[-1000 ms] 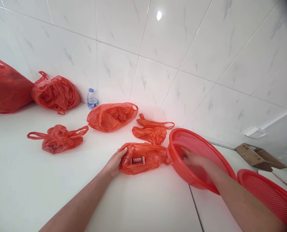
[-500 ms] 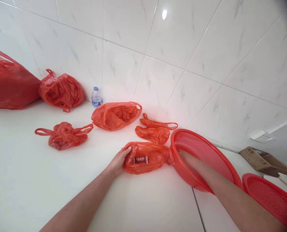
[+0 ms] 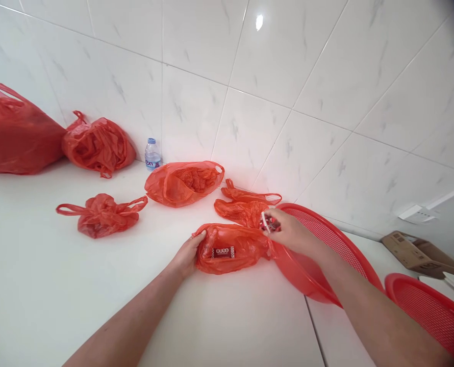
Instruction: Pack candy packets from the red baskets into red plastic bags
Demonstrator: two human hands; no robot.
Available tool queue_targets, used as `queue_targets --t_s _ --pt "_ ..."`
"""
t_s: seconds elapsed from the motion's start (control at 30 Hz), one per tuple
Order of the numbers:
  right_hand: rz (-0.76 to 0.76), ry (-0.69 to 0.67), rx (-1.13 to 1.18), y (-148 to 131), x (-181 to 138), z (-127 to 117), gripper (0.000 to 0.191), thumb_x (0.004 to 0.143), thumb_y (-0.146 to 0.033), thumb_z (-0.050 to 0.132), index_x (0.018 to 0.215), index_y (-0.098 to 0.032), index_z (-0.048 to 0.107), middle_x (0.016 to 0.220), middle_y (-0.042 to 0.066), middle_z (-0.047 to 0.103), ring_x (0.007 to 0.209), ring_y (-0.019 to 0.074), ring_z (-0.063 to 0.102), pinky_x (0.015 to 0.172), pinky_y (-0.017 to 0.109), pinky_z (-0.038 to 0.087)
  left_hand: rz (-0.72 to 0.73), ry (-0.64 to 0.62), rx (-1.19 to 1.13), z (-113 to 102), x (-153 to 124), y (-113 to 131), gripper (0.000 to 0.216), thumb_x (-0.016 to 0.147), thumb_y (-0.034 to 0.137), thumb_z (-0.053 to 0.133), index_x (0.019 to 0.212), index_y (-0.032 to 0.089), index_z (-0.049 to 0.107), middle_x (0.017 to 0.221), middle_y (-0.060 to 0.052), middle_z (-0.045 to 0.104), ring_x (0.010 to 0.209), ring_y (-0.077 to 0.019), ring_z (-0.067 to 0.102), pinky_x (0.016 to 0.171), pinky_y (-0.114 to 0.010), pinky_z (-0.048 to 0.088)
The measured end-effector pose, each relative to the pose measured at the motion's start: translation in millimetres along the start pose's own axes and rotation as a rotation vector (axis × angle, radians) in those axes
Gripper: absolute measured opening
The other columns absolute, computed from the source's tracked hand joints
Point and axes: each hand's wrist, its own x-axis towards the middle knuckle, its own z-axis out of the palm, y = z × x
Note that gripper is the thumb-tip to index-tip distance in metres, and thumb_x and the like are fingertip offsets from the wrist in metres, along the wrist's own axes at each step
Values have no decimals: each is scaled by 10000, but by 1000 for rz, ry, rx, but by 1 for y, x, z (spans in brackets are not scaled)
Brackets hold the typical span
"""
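My left hand point(image 3: 190, 256) grips the left side of an open red plastic bag point(image 3: 246, 257), thumb over its rim. Inside the bag lies a small dark red wrapped packet point(image 3: 223, 252) with pale lettering. Above the left rim of a red mesh basket point(image 3: 307, 290), my right hand point(image 3: 290, 232) is closed on a small dark red and white wrapped packet point(image 3: 271, 223). That packet is a little blurred, so its print cannot be read. It hangs just beyond the bag's right end.
Behind the bag lie a crumpled red bag point(image 3: 242, 210) and an open red bag point(image 3: 184, 183). A knotted red bag point(image 3: 106, 216), a water bottle point(image 3: 152, 154) and a large full red bag point(image 3: 18, 135) are to the left. A second basket point(image 3: 429, 316) and cardboard box point(image 3: 418, 257) stand right.
My right hand has come up out of the mesh basket and moved left, now with a wrapped packet in its fingers. My left hand and the bag have hardly moved.
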Motion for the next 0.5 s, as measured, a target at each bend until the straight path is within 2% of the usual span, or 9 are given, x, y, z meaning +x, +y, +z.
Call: queue_targets --t_s 0.1,0.17,0.23,0.33,0.43,0.5 --pt "-57 -157 14 -26 4 27 154 734 -192 537 883 -229 551 821 -25 597 702 123 536 605 229 378 14 -12 -6 0 0 0 326 819 335 603 1077 135 611 1093 -135 676 966 -263 656 867 -384 521" --pt "-78 -180 -25 -34 9 42 200 710 -197 576 905 -239 566 848 -24 614 722 134 545 603 234 373 14 -48 -7 1 -1 1 334 826 332 593 1088 126 609 1109 -144 669 984 -272 650 873 -386 518" --pt "-62 -141 -37 -33 15 45 297 698 -243 618 990 -263 572 929 -19 627 757 143 558 629 245 387 14 -65 -5 3 -3 2 327 833 327 582 1082 117 611 1092 -151 675 980 -278 652 869 -390 519" --pt "53 33 -16 -17 20 28 308 735 -346 605 1033 -278 572 973 -9 631 755 145 569 655 262 406 15 -32 -5 5 -4 2 300 838 316 570 1061 119 613 1027 -143 696 932 -277 667 853 -411 526" --pt "187 246 -64 13 18 1 154 788 -369 531 856 -244 589 849 -6 637 717 144 559 639 264 399 4 -42 -9 4 -3 2 302 841 320 564 1060 117 607 1026 -151 695 944 -292 663 874 -443 514" --pt "299 275 -137 34 12 -12 147 794 -342 503 730 -221 558 729 -4 617 635 140 531 581 265 368 -5 -57 -12 4 -3 1 308 839 326 567 1057 112 606 1036 -158 691 969 -303 654 893 -455 503"
